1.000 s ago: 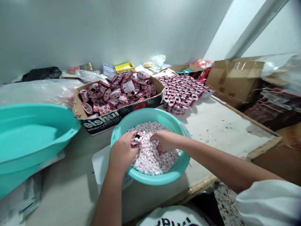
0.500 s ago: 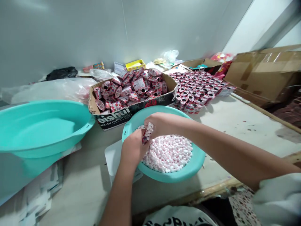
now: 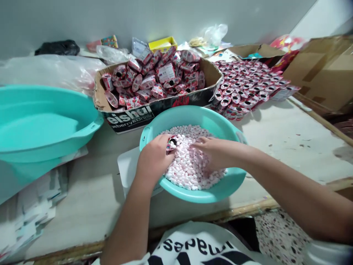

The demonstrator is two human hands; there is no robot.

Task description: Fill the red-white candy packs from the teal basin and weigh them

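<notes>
A turquoise basin point(image 3: 190, 195) holds a heap of small white and pale pink pellets point(image 3: 184, 169) that look like candies. Over its left side, my left hand point(image 3: 154, 156) is closed round a small red printed packet point(image 3: 171, 143). The packet's dark round mouth faces up and right, with several pellets lodged at its opening. My right hand point(image 3: 217, 152) reaches into the heap from the right, its fingers apart and the tips partly sunk among the pellets. Part of that hand is blurred.
Behind the basin stands a cardboard box point(image 3: 132, 123) full of similar packets. More packets point(image 3: 245, 84) stand packed together to its right, mouths up. A larger turquoise tub point(image 3: 46, 147) is at left. A big carton point(image 3: 322, 73) stands at far right.
My right hand has left the packet's mouth and moved down and right into the pellets, its fingers opening. My left hand keeps the packet. The view has tilted downward.
</notes>
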